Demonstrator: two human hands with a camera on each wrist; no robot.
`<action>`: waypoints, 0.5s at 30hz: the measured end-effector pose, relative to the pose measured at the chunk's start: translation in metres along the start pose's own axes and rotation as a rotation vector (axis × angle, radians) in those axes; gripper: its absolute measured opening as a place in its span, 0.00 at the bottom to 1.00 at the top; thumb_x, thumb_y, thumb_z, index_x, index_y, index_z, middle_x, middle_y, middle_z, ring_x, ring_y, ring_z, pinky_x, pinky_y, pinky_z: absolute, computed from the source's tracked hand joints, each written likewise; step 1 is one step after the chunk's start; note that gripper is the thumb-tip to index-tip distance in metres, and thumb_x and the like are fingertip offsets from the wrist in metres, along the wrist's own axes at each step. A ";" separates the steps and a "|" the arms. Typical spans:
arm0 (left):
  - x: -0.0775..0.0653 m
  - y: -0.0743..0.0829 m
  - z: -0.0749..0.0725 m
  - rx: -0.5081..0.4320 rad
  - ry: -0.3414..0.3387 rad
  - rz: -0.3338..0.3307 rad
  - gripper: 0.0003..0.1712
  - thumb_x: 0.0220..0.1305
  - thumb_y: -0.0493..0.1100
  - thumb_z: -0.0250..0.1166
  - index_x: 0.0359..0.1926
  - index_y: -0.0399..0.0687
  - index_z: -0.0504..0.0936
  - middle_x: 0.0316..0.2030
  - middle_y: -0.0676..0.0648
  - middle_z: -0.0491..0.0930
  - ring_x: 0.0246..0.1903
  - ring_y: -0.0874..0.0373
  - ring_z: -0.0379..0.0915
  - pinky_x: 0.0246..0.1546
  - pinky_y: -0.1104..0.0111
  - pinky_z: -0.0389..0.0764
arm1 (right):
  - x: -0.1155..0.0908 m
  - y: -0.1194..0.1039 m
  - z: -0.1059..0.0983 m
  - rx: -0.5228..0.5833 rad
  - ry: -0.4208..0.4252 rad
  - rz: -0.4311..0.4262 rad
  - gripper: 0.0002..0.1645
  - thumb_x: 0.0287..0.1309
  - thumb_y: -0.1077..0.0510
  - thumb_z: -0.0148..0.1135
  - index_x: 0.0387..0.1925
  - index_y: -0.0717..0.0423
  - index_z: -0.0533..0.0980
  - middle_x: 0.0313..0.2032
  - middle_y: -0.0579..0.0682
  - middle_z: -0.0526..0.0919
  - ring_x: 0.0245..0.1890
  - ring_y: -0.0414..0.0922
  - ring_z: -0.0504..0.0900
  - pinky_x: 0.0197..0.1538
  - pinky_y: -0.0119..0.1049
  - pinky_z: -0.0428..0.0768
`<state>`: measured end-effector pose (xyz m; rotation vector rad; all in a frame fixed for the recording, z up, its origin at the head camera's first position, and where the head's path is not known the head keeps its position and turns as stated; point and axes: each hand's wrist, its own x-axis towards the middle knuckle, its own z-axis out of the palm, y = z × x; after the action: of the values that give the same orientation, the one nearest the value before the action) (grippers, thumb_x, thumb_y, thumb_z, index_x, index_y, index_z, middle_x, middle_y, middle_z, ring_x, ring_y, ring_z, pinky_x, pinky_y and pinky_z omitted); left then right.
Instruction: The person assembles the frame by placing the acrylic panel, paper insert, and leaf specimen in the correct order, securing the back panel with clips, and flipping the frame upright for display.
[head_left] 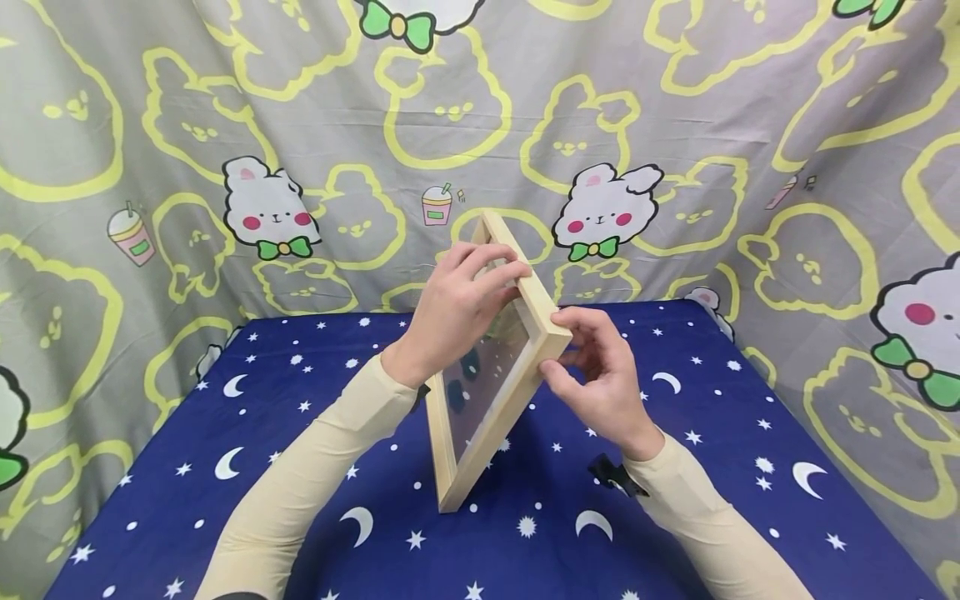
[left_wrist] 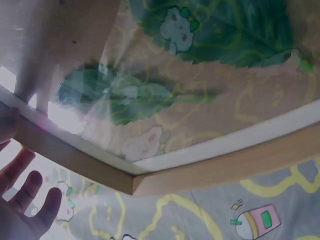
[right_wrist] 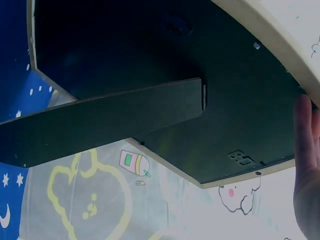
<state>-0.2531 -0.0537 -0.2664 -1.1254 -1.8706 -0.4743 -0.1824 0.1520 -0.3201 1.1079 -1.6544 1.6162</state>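
A light wooden picture frame (head_left: 502,425) stands tilted on the table, its clear front facing left. In the left wrist view, green serrated leaves (left_wrist: 115,95) show behind the clear pane. The right wrist view shows its dark back panel (right_wrist: 240,120) and a stand leg (right_wrist: 110,117) swung out from it. My left hand (head_left: 468,296) holds the upper bar, fingers over the edge; some of its fingers hang free in the left wrist view. At the near upper corner, my right hand (head_left: 600,375) grips the frame between thumb and fingers.
A dark blue cloth (head_left: 315,492) with white stars and moons covers the table. Behind it and at both sides hangs a grey curtain (head_left: 330,125) with yellow outlines and white rabbits. A black strap (head_left: 617,475) sits at the right wrist.
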 end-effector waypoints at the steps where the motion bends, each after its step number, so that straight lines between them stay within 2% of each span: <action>1: 0.000 0.000 0.001 -0.014 -0.004 -0.002 0.15 0.66 0.39 0.71 0.53 0.49 0.86 0.52 0.45 0.81 0.47 0.48 0.71 0.51 0.60 0.74 | 0.000 0.000 0.000 0.000 0.003 0.000 0.26 0.59 0.68 0.68 0.54 0.77 0.68 0.52 0.48 0.81 0.46 0.40 0.86 0.41 0.29 0.86; 5: -0.003 -0.003 0.004 -0.079 -0.009 -0.013 0.18 0.66 0.38 0.71 0.56 0.46 0.84 0.54 0.43 0.80 0.48 0.47 0.71 0.54 0.59 0.73 | -0.001 -0.001 0.001 -0.031 0.011 -0.002 0.30 0.62 0.61 0.70 0.55 0.76 0.68 0.51 0.49 0.81 0.44 0.40 0.85 0.45 0.29 0.85; 8: -0.009 -0.010 0.007 -0.149 0.028 -0.050 0.22 0.66 0.36 0.70 0.61 0.42 0.81 0.57 0.41 0.78 0.53 0.45 0.72 0.59 0.58 0.72 | -0.002 -0.001 0.004 -0.091 0.014 -0.023 0.36 0.61 0.53 0.73 0.57 0.75 0.68 0.51 0.50 0.80 0.44 0.40 0.85 0.48 0.29 0.84; 11: -0.017 -0.023 0.011 -0.230 0.092 -0.130 0.26 0.67 0.34 0.68 0.64 0.37 0.76 0.58 0.38 0.77 0.57 0.44 0.73 0.61 0.58 0.73 | -0.003 -0.002 0.005 -0.153 0.030 -0.061 0.39 0.60 0.48 0.74 0.57 0.74 0.69 0.50 0.55 0.79 0.46 0.41 0.84 0.49 0.30 0.83; 15: -0.032 -0.044 0.017 -0.338 0.146 -0.295 0.27 0.69 0.32 0.66 0.67 0.37 0.74 0.56 0.37 0.78 0.54 0.46 0.75 0.55 0.55 0.78 | -0.002 -0.005 0.007 -0.228 0.070 -0.120 0.38 0.59 0.46 0.74 0.56 0.73 0.72 0.46 0.63 0.75 0.47 0.42 0.81 0.48 0.28 0.83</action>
<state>-0.2924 -0.0812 -0.2975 -0.9972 -1.8775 -1.0447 -0.1760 0.1453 -0.3198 1.0036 -1.6468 1.3390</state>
